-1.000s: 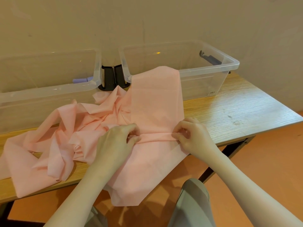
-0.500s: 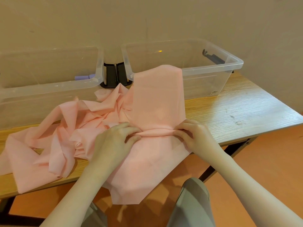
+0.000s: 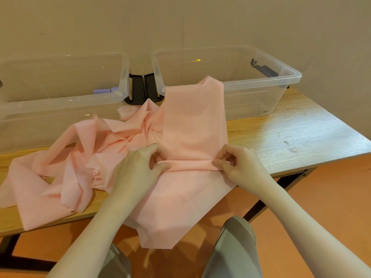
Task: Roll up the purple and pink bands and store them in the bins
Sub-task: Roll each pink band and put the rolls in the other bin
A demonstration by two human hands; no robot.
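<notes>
plain workroom: wooden table (image 3: 291, 137), clear storage bins (image 3: 261, 91), bare beige wall (image 3: 180, 23).

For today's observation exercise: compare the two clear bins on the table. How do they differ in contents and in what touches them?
The left bin holds a purple roll near its right end; no band shows inside the right bin. The pink band drapes up against the right bin's front wall, reaching its rim, while in front of the left bin it lies crumpled on the table. Both are clear, lidless, with black latches, side by side against the wall.
</notes>
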